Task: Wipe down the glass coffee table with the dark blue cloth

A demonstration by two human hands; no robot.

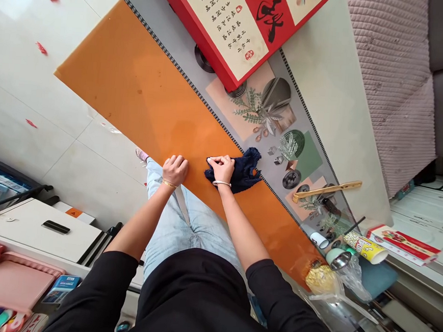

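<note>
A crumpled navy cloth (244, 174) with ragged, frilly edges lies on the orange part of the table cover (136, 77) and reaches over its patterned border. A little orange shows through a gap near its right side. My right hand (223, 168) rests on the left end of this cloth, thumb and fingers pinched on it. To the left, at the table's near edge, my left hand (175, 169) is closed in a fist. Its curled fingers hide whatever may be inside, and it stands apart from the cloth.
A large red gift box (236, 29) sits at the far side. To the right lie a wooden stick (327, 190), a white cup (319, 239), a metal-lined bowl (338, 258), a yellow paper cup (366, 248) and a bag of yellow food (320, 278). A white cabinet (36, 228) stands lower left.
</note>
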